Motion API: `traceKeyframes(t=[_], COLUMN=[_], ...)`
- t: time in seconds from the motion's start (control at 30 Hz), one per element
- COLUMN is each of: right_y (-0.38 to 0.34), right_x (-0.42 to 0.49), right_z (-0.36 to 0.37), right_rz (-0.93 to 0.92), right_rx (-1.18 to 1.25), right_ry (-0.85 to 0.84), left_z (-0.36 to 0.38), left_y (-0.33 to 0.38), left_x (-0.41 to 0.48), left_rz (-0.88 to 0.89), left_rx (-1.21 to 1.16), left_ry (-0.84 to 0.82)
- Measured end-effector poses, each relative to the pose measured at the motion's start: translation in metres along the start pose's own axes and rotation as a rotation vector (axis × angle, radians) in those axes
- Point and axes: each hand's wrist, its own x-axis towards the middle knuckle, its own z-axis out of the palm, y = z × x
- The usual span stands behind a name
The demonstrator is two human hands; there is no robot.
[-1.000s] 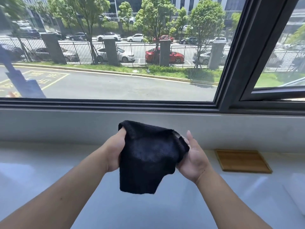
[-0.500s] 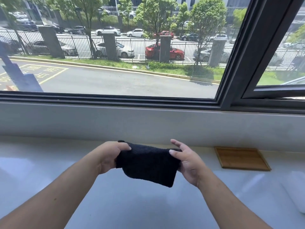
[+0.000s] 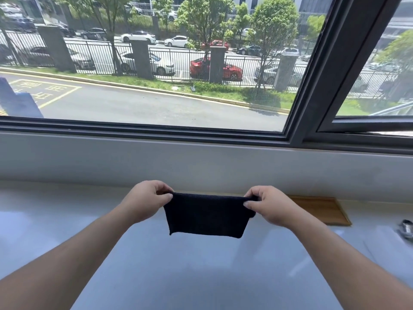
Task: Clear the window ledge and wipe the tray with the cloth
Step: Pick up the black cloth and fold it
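Observation:
A black cloth (image 3: 206, 217) hangs folded in the air above the white window ledge (image 3: 67, 220), stretched flat between my two hands. My left hand (image 3: 146, 201) pinches its top left corner and my right hand (image 3: 267, 205) pinches its top right corner. A flat wooden tray (image 3: 321, 210) lies on the ledge against the wall, just right of my right hand, partly hidden behind it.
A small shiny metal object (image 3: 405, 229) sits on the ledge at the far right edge. The grey wall (image 3: 201, 162) and the dark window frame (image 3: 312, 86) rise behind the ledge.
The cloth went from a loose bunch held high to a lower, folded strip. My hands have moved apart and pulled it taut by the top corners.

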Motion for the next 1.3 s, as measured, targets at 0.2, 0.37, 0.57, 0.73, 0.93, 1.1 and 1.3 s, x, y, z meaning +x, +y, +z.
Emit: traceKeyframes(t=[0.2, 0.37, 0.57, 0.73, 0.93, 1.1, 1.3], right_y=[0.0, -0.005, -0.006, -0.007, -0.036, -0.048, -0.03], right_x=[-0.003, -0.005, -0.003, -0.003, -0.017, -0.021, -0.015], right_z=[-0.018, -0.024, -0.011, 0.014, 0.064, 0.102, 0.11], right_rz=[-0.026, -0.04, 0.103, 0.257, 0.158, 0.068, 0.177], right_rx=[0.193, 0.497, 0.624, 0.73, 0.839, 0.583, 0.944], right_ry=[0.073, 0.11, 0.094, 0.062, -0.091, -0.171, -0.21], left_z=[0.002, 0.002, 0.007, 0.02, 0.044, 0.064, 0.062], left_y=[0.009, 0.014, 0.016, 0.022, 0.05, 0.054, 0.002], left_x=[0.0, -0.004, -0.012, -0.015, -0.027, -0.036, -0.035], left_rz=[-0.079, -0.132, -0.098, 0.097, 0.003, -0.133, -0.188], left_rx=[-0.208, -0.346, -0.209, 0.476, -0.043, -0.464, -0.485], left_ry=[-0.032, -0.156, -0.243, 0.046, -0.094, -0.366, -0.183])
